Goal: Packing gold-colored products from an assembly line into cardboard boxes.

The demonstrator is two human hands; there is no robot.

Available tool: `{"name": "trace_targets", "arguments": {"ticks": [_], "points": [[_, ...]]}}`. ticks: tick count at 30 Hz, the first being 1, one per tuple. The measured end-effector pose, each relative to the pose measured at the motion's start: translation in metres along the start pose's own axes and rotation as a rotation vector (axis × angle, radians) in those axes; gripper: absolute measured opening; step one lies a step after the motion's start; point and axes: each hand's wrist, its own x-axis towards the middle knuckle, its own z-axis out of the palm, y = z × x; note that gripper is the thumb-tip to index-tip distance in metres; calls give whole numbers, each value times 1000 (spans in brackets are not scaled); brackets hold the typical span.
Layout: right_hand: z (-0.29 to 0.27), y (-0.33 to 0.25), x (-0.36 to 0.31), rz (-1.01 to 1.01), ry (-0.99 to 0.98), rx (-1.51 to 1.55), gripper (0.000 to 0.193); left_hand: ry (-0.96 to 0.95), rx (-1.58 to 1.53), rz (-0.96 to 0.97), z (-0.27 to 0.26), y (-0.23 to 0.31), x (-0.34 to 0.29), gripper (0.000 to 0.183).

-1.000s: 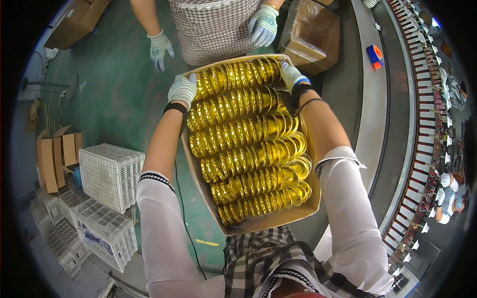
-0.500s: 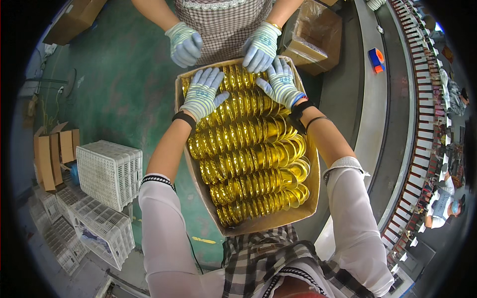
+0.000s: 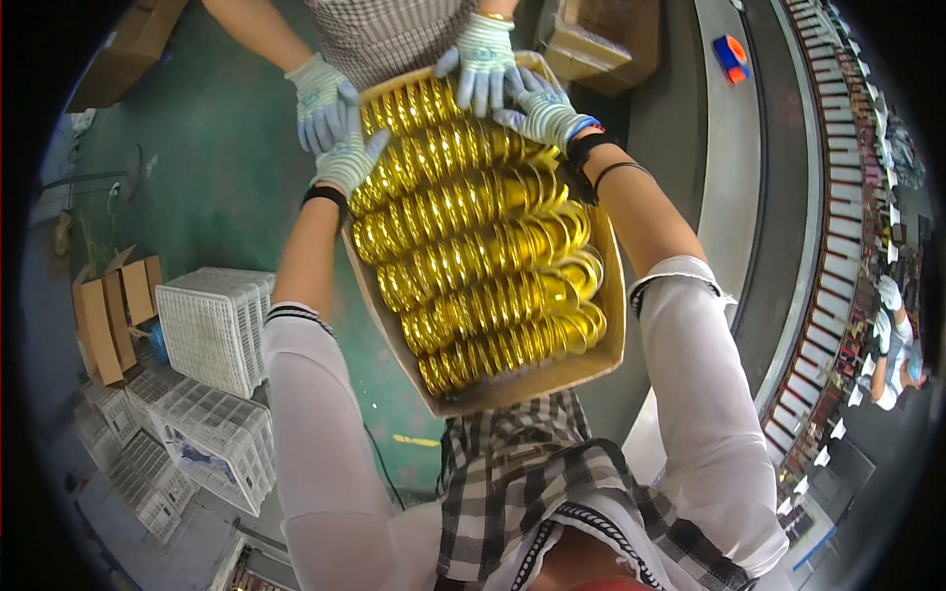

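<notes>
A shallow cardboard tray (image 3: pixel 512 392) is packed with several rows of shiny gold rings (image 3: pixel 483 256) and rests between my body and a person facing me. My left hand (image 3: pixel 347 160), in a pale knit glove, grips the tray's far left corner. My right hand (image 3: pixel 545 113), also gloved, holds the far right edge with its fingers over the top row. The other person's gloved hands are on the same far edge: one hand (image 3: pixel 317 87) is just beyond my left hand, the other hand (image 3: pixel 485 57) beside my right hand.
White plastic crates (image 3: pixel 212 340) and folded cardboard boxes (image 3: pixel 106 317) stand on the green floor at left. A grey conveyor (image 3: pixel 729 187) curves past on the right, with an orange and blue object (image 3: pixel 731 54) on it. A brown carton (image 3: pixel 591 44) sits beyond the tray.
The other person's hands have come down from apart onto the tray's far edge. My hands slid from that edge over the top rows and out toward the far corners.
</notes>
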Motion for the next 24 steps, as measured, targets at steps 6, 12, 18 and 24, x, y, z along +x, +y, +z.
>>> {"name": "trace_targets", "arguments": {"ticks": [6,12,18,24], "points": [[16,5,-182,456,276,511,52,-26,-462,-664,-29,-35,-163,70],[134,26,-519,1874,93,1639,100,-588,-1667,-1720,39,81,-467,81],[228,-108,-506,1506,70,2125,61,-457,-2093,-1415,66,103,-581,74],[199,-125,-400,1591,415,2233,77,-449,-1755,-1152,53,68,-560,74]]}}
